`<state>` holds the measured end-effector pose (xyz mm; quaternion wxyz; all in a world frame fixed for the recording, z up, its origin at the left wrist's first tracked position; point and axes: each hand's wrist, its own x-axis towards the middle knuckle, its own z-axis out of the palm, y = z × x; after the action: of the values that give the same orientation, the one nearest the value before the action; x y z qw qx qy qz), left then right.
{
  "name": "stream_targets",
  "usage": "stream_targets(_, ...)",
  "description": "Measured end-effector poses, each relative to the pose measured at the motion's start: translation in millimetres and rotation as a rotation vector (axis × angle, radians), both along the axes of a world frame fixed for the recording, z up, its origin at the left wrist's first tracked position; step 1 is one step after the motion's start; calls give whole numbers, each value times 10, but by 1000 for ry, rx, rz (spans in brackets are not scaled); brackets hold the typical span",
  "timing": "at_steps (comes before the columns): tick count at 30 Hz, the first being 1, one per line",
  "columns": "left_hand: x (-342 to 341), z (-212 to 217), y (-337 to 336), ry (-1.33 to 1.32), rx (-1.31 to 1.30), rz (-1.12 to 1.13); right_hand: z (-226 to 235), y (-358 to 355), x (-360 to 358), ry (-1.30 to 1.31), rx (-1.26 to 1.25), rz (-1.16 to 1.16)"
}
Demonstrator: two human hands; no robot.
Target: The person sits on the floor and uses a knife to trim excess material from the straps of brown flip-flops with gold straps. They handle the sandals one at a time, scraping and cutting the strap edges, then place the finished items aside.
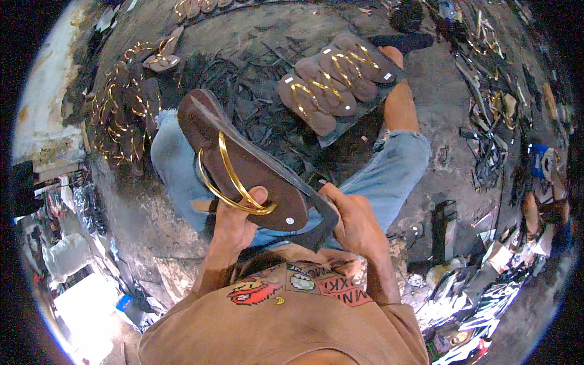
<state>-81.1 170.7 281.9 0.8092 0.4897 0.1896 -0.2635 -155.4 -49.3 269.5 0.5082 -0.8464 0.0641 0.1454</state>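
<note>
My left hand (236, 220) is closed round the heel-side of a brown flip-flop (249, 173), thumb on its top face below the gold straps (230, 176). The flip-flop is tilted across my lap, toe end up to the left, with a small white round sticker near the lower end. Along its right edge runs a black strip of sole sheet (325, 222), which hangs partly apart from the sole at the lower end. My right hand (359, 224) is closed beside that strip. A small bright tip shows by its fingers; what it grips is mostly hidden.
Several brown flip-flops with gold straps (331, 85) lie in a row on a dark sheet ahead right. A heap of similar flip-flops (125, 112) is at left. Black offcuts (243, 79) cover the floor between, and more scraps (496, 121) lie far right.
</note>
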Motion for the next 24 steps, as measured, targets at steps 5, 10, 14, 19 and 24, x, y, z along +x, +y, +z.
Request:
stream_targets(5, -67, -155, 226, 46, 82, -8, 46, 52, 240, -20, 14, 99)
stream_targets(10, -101, -222, 314, 12, 89, -64, 115, 205, 367, -24, 16, 91)
stream_targets(14, -65, 8, 223, 69, 88, -4, 45, 285, 231, -33, 102, 44)
stream_targets(19, -99, 127, 298, 28, -56, 5, -54, 180, -174, 42, 97, 64)
stream_targets(24, -72, 81, 313, 60, -69, 7, 50, 257, 269, -39, 56, 45)
